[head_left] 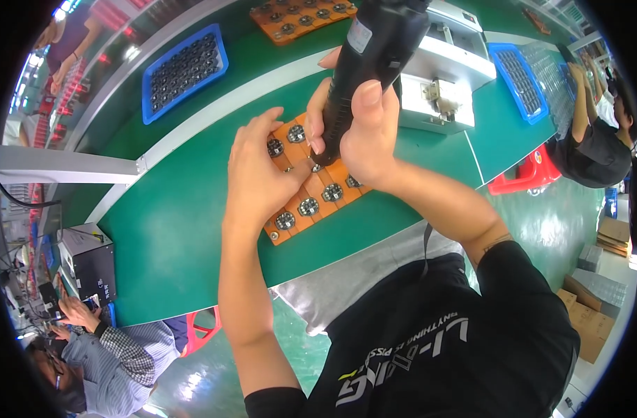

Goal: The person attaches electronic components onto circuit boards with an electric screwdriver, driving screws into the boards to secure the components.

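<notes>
My right hand point(368, 143) is wrapped around a black electric screwdriver point(363, 73), held nearly upright with its top leaning away and right. The tool's lower end comes down onto a small round part in an orange fixture plate point(301, 223) on the green bench. Several round metal-and-black parts point(332, 192) sit in rows in this plate. Across its left side lies my left hand point(257, 171), fingers stretched toward the far edge and thumb beside the screwdriver's lower end. The exact contact at the tip is partly hidden by the thumb and tool.
Behind stand a blue tray point(221, 50) of round parts and a second orange plate point(280, 36). A white metal machine point(440, 97) is to the right, another blue tray point(519, 82) beyond. Co-workers sit at left and right; a black box point(88, 261) is at left.
</notes>
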`<state>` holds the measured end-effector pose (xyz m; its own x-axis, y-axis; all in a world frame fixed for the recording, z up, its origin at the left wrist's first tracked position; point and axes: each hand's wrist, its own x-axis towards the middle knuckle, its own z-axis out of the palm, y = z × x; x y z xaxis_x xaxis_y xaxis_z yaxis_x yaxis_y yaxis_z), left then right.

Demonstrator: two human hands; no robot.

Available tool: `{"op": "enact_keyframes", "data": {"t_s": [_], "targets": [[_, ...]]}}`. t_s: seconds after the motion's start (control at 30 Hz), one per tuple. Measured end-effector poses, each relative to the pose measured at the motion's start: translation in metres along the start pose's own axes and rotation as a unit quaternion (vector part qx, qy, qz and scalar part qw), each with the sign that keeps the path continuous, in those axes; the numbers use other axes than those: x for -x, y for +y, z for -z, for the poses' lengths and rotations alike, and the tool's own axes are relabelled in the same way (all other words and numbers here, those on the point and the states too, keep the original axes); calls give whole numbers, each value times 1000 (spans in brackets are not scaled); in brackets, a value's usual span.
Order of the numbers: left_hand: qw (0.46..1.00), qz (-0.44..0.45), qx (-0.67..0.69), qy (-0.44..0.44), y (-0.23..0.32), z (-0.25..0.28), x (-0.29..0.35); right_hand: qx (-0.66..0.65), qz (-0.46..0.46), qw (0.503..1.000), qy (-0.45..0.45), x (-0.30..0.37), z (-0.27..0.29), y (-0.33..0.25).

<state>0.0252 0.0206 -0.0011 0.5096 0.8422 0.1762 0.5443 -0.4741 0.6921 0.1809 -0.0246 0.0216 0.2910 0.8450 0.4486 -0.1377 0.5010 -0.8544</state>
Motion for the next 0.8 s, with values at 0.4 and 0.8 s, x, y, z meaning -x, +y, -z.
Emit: {"op": "enact_keyframes", "data": {"t_s": [0.4, 0.8], "targets": [[999, 22, 1, -27, -6, -2, -3, -118, -9, 986, -114, -2, -9, 12], [1000, -6, 23, -19, -9, -9, -4, -115, -34, 984, -133, -2, -11, 14]]}}
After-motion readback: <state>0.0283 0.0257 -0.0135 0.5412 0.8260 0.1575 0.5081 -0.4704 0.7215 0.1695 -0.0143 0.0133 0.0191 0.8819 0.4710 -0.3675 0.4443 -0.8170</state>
